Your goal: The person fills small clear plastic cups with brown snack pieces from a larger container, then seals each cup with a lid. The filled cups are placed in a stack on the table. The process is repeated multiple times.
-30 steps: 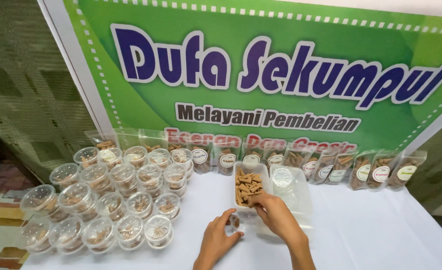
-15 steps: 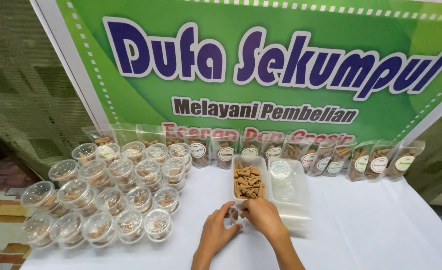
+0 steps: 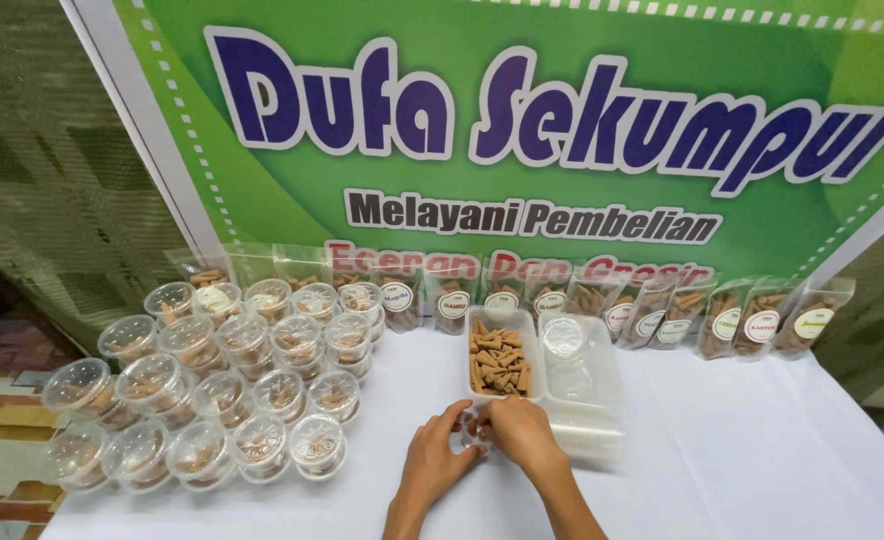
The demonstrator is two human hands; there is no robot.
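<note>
While my left hand and right hand pinch together on a small clear tub, near the cone tray, it seems light, thin, slippery; best gripped by its rim. Filled tubs crowd the worktop left.

A small clear round cup sits upright on the white table, mostly hidden. It lies at 6 o'clock of the open tray of brown cones.

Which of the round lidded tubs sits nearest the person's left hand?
The front-row tub at the right end of the cluster, just left of the left hand; every other tub lies farther left or behind.
</note>
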